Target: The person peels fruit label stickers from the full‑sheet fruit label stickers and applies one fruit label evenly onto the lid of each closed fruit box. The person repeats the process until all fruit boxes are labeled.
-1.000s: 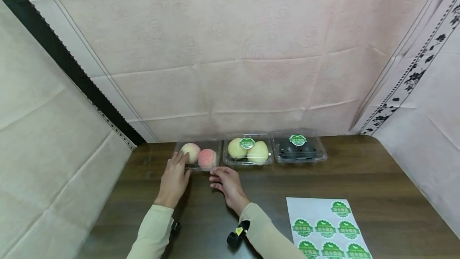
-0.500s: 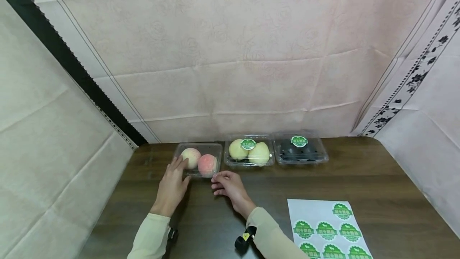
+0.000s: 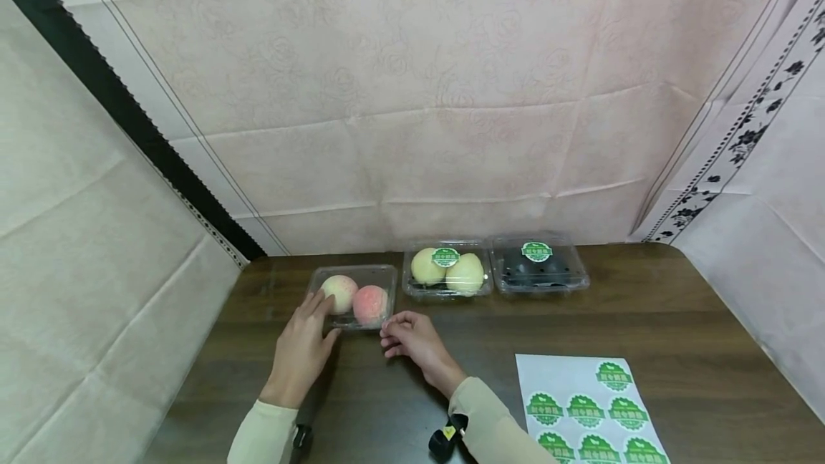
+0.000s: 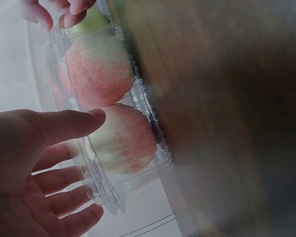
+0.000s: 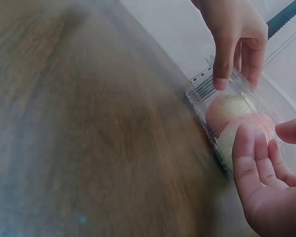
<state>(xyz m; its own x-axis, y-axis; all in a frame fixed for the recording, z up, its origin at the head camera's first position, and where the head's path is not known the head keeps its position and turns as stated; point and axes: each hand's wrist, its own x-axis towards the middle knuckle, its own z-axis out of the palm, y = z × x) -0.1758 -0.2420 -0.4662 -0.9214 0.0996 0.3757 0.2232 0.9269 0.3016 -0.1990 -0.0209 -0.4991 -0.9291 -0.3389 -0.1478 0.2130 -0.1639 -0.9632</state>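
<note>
On the table's left side sits a clear plastic fruit box [image 3: 319, 281] holding two pink-and-cream peaches [image 3: 370, 305]. My left hand [image 3: 299, 349] grips the box at its left end, thumb over the front side and fingers spread along the far side, as the left wrist view shows. My right hand [image 3: 419, 346] pinches the front right corner of the box between thumb and forefinger, with the other fingers curled below. In the right wrist view the right fingers [image 5: 246, 153] cover part of the fruit. No label shows on this box.
Right of it stand a clear box of pale yellow-green fruit [image 3: 465, 274] and a clear box of dark fruit [image 3: 540, 274], each with a green label on its lid. A white sheet [image 3: 563, 371] of several green stickers lies front right. A cloth wall [image 3: 445, 163] rises behind the table.
Both hands have drawn the peach box toward me, away from the back edge. It now sits forward of the other two boxes. The sticker sheet has stayed put.
</note>
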